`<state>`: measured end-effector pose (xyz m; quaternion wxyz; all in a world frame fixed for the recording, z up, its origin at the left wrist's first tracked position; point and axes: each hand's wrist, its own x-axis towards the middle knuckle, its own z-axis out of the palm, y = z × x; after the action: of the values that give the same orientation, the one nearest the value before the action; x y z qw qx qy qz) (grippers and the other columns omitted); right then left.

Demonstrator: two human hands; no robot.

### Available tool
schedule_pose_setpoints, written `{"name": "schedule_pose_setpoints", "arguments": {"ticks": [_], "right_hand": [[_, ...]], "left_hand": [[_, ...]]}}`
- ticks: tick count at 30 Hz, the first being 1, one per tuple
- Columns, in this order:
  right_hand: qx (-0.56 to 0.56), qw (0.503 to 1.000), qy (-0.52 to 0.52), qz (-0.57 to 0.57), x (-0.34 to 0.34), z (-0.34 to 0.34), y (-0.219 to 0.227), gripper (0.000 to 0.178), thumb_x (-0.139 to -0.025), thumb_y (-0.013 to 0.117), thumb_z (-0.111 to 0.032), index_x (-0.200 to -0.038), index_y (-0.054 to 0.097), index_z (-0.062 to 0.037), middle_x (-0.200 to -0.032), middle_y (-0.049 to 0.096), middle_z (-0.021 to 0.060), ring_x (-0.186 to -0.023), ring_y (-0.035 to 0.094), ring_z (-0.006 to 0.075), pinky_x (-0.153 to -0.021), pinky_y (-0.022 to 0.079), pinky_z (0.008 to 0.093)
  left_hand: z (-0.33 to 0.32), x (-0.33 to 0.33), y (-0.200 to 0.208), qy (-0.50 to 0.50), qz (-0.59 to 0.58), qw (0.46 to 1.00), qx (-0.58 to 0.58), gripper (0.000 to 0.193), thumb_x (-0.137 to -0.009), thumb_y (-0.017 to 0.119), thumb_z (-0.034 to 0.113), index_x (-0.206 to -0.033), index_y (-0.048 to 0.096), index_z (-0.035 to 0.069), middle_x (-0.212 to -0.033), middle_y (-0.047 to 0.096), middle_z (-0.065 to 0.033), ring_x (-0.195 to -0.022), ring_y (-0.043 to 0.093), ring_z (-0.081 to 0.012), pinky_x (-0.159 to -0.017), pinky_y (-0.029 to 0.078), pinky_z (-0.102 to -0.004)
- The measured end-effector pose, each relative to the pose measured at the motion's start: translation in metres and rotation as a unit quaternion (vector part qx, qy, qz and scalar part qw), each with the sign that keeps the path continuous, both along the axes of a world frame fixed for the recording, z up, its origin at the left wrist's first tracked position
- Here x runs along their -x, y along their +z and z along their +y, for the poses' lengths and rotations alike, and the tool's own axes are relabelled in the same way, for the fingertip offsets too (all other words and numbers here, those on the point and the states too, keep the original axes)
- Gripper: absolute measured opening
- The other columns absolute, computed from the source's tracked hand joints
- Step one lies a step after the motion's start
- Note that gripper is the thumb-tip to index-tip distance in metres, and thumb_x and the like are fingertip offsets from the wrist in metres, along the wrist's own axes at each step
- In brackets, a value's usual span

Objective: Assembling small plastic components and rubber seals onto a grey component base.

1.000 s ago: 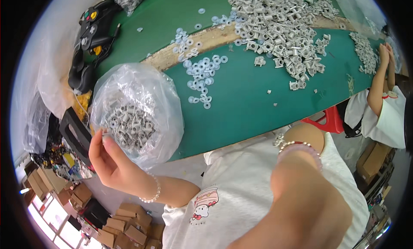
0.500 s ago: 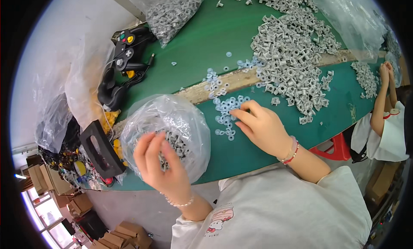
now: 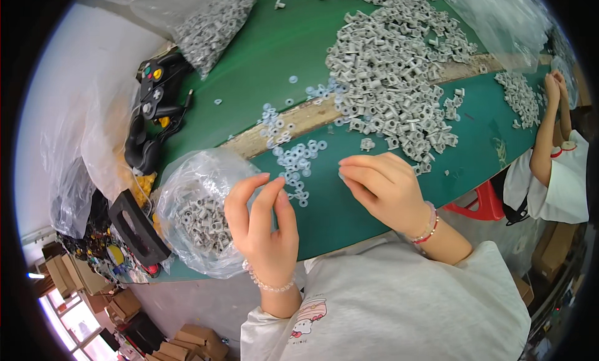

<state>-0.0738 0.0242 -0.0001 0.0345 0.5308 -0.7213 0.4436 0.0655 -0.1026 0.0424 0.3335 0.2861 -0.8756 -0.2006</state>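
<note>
My left hand (image 3: 265, 227) is raised in front of the right side of a clear plastic bag (image 3: 178, 220). Its fingers are apart and nothing shows between them. Inside the bag's open mouth lie many small grey plastic parts (image 3: 209, 227). My right hand (image 3: 392, 191) hovers over the green table, thumb and forefinger pinched together. A tiny pale spot shows at the fingertips, too small to make out. Between the hands and a little beyond them are scattered bluish translucent washers (image 3: 296, 160). A big heap of grey plastic parts (image 3: 390, 80) spreads beyond my right hand.
Black game controllers (image 3: 153, 96) lie at the far left, by a filled plastic bag (image 3: 215, 30). A black frame-like piece (image 3: 140, 227) stands left of the open bag. A wooden strip (image 3: 253, 141) crosses the table (image 3: 249, 80). Another person's hands (image 3: 554, 86) are at the right, near a red stool (image 3: 480, 202).
My right hand has drawn away from the washers, with its fingertips now closer together. My left hand has shifted right, from over the bag's mouth to its right side. The whole view has moved slightly.
</note>
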Motion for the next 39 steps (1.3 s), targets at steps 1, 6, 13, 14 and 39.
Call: {"name": "schedule_pose_setpoints", "arguments": {"ticks": [1,6,13,14,39], "right_hand": [[-0.002,1.0,-0.006,0.0,0.003,0.007,0.003,0.019,-0.071,0.069,-0.004,-0.088,0.063,-0.0069,-0.093,0.064,0.0032,-0.073,0.061,0.0188,-0.063,0.047,0.0303],[0.0,0.992,-0.038,-0.12,0.021,0.042,0.014,0.018,-0.071,0.067,0.001,-0.087,0.062,-0.004,-0.089,0.064,0.006,-0.07,0.061,0.0169,-0.063,0.047,0.0293],[0.12,0.918,-0.13,-0.354,0.045,0.085,0.01,0.007,-0.085,0.053,0.0,-0.089,0.059,0.0016,-0.09,0.062,0.011,-0.066,0.055,0.0109,-0.063,0.046,0.0248],[0.133,0.909,-0.139,-0.369,0.047,0.086,0.009,0.008,-0.085,0.053,0.001,-0.09,0.059,0.0017,-0.091,0.062,0.0108,-0.065,0.054,0.0103,-0.063,0.046,0.0242],[0.204,0.755,0.174,-0.598,0.016,0.028,0.012,0.01,-0.084,0.057,0.001,-0.093,0.056,-0.0025,-0.101,0.05,0.0071,-0.09,0.047,0.0114,-0.082,0.039,0.0262]], "left_hand": [[0.003,0.005,-0.001,-0.006,0.0,1.0,-0.002,0.022,-0.069,0.065,-0.004,-0.09,0.066,0.005,-0.099,0.059,-0.0089,-0.093,0.056,-0.027,-0.08,0.044,-0.0372],[0.03,0.042,-0.001,-0.133,-0.032,0.99,0.024,0.02,-0.072,0.064,-0.006,-0.088,0.066,0.005,-0.098,0.059,-0.0084,-0.093,0.056,-0.0261,-0.08,0.044,-0.0357],[0.041,0.081,-0.034,-0.154,-0.128,0.979,0.023,0.026,-0.074,0.069,0.009,-0.099,0.062,0.008,-0.102,0.055,-0.0074,-0.096,0.052,-0.0263,-0.085,0.035,-0.0397],[0.042,0.082,-0.035,-0.141,-0.15,0.978,0.024,0.025,-0.074,0.069,0.009,-0.099,0.062,0.008,-0.101,0.055,-0.0067,-0.095,0.052,-0.0258,-0.085,0.034,-0.0389],[0.061,0.055,-0.019,-0.168,0.202,0.918,-0.297,0.034,-0.068,0.064,-0.016,-0.098,0.057,0.001,-0.097,0.061,-0.013,-0.089,0.062,-0.0264,-0.075,0.05,-0.0324]]}}
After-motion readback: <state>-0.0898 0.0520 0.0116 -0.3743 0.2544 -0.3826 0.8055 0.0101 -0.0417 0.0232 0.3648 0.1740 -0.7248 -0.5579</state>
